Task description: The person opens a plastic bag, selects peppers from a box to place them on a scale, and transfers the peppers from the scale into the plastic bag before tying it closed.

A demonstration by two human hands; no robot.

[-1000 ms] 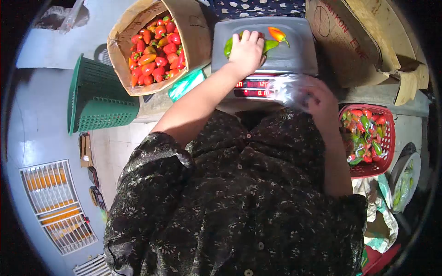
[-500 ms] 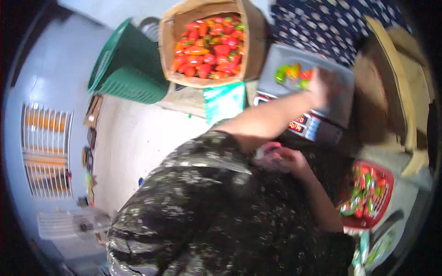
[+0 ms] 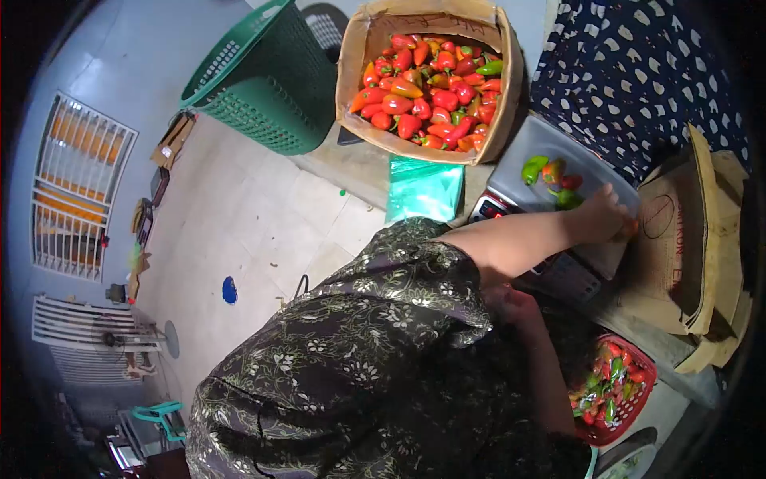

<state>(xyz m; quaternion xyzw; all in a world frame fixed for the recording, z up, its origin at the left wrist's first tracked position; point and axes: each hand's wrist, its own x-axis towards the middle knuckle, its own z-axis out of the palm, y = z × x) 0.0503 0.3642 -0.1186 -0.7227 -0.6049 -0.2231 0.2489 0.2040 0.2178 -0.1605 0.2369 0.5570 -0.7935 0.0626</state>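
My left hand [image 3: 600, 215] reaches over the right side of a grey digital scale [image 3: 610, 176], fingers curled; an orange-red thing [image 3: 631, 229] shows at the fingertips, too covered to name surely. On the scale's tray lie several peppers [image 3: 552, 171], green, orange and red, apart from the hand. My right hand [image 3: 515, 310] is close to my body, just below my left forearm, which partly covers it. Its fingers look closed, and what they hold is hidden. The scale's red display [image 3: 493, 209] is partly visible.
A cardboard carton [image 3: 511, 104] of mostly red peppers stands behind a green plastic bag [image 3: 427, 190]. A green basket [image 3: 271, 104] is left of it. Rightward are an open carton [image 3: 678, 247] and a red basket [image 3: 626, 419] of peppers. Patterned dark cloth [image 3: 630, 80] hangs behind the scale.
My left hand has moved right across the tray to its edge. The pink thing in clear plastic at my right hand is no longer visible. The whole view has shifted.
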